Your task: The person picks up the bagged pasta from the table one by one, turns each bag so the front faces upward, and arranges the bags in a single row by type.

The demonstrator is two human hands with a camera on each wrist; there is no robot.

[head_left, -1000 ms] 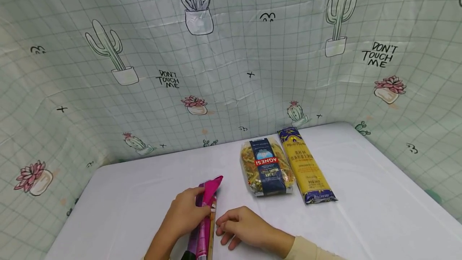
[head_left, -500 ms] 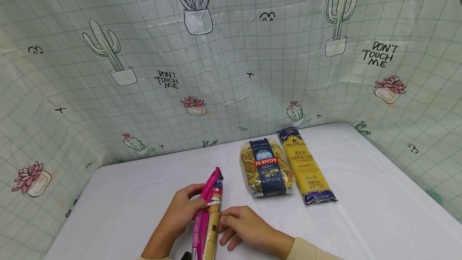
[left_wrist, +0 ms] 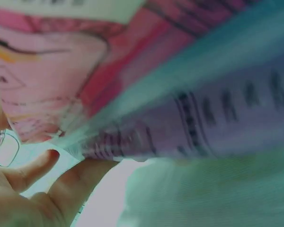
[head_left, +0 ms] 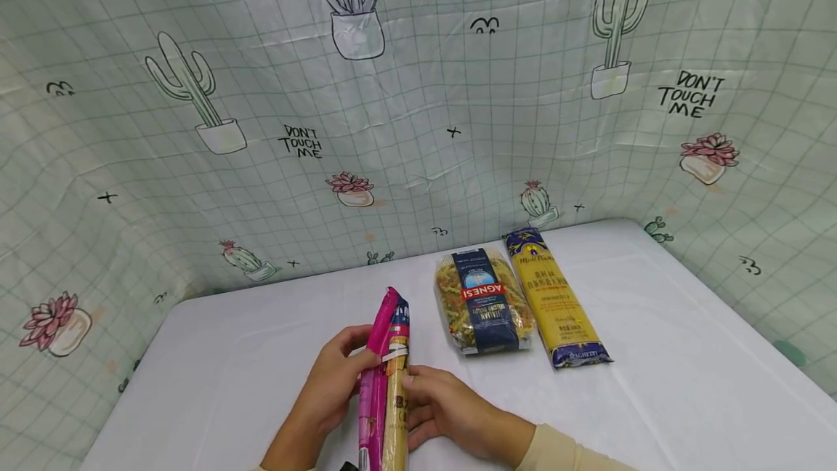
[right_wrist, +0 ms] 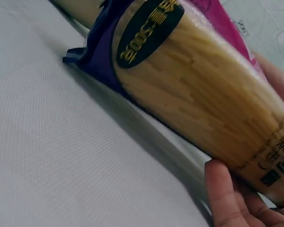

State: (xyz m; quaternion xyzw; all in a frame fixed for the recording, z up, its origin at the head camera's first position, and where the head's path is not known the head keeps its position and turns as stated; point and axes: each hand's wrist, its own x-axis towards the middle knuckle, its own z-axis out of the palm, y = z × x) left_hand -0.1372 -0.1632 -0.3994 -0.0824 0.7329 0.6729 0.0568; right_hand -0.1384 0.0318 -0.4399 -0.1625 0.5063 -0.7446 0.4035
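Observation:
A pink and purple packet (head_left: 374, 391) stands on edge near the front of the table, side by side with a clear packet of spaghetti (head_left: 395, 413) that has a dark blue end. My left hand (head_left: 333, 380) grips the pink packet from the left, its thumb near the white strip on the spaghetti. From the right, my right hand (head_left: 454, 409) holds the spaghetti packet, with fingers at its lower edge in the right wrist view. Printed film of the pink packet (left_wrist: 52, 71) fills much of the left wrist view, blurred. The packets' near ends run out of the head view.
Further back on the white table (head_left: 248, 355) lie a bag of coloured pasta (head_left: 484, 304) with a dark blue label and, right beside it, a yellow spaghetti packet (head_left: 556, 296). A cactus-print cloth (head_left: 418, 93) hangs behind and at both sides.
The left hand has tipped and shifted the two packets right and slightly away, so more of the spaghetti shows. The right hand, earlier beside them, has come against the spaghetti packet.

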